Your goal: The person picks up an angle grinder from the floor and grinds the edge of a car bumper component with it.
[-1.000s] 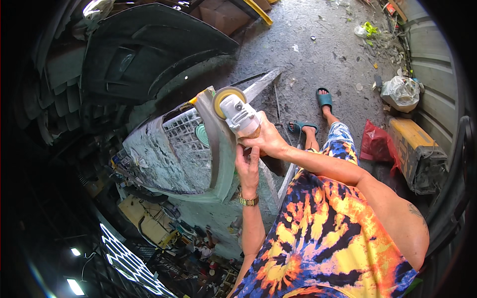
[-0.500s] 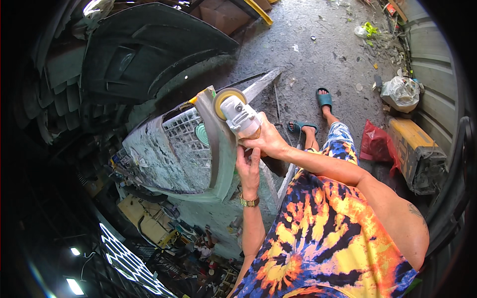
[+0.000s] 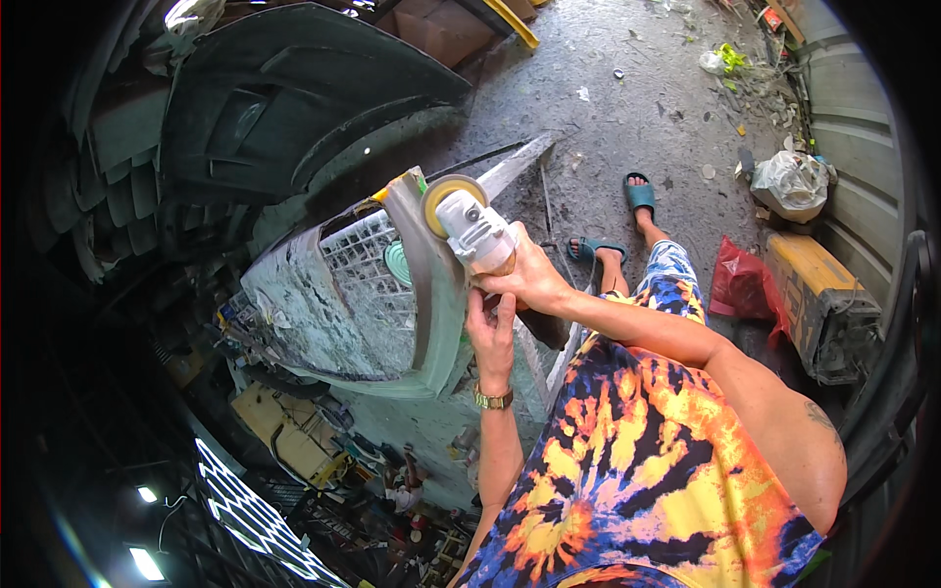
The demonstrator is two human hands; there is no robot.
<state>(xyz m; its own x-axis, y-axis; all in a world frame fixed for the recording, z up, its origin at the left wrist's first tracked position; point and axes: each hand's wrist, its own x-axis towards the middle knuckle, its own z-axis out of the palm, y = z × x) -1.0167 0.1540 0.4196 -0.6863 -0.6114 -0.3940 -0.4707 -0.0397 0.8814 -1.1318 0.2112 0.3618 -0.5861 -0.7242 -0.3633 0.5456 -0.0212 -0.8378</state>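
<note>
My right hand [image 3: 534, 276] is wrapped round the body of an angle grinder [image 3: 477, 227]. The grinder has a pale, worn head and a round yellowish disc [image 3: 453, 202], which lies against or just over the grey rim of a curved panel [image 3: 423, 284]. Just below the grinder, my left hand [image 3: 492, 335] has its thumb and a finger stretched up and apart, beside the panel's edge and close to my right hand. Its other fingers are partly hidden, and whether it touches the tool cannot be told. The panel has a mesh-like section [image 3: 368, 265] and a pale green round patch [image 3: 397, 263].
A dark car bonnet [image 3: 294, 93] leans at the far left. A metal stand bar [image 3: 520, 167] juts beyond the panel. On the right are a yellow and black box [image 3: 818, 294], a red bag [image 3: 740, 284] and a white plastic bag [image 3: 792, 184]. Litter dots the concrete floor [image 3: 627, 108].
The grinder and both hands have barely shifted, by a very small amount. My right hand keeps its hold on the grinder.
</note>
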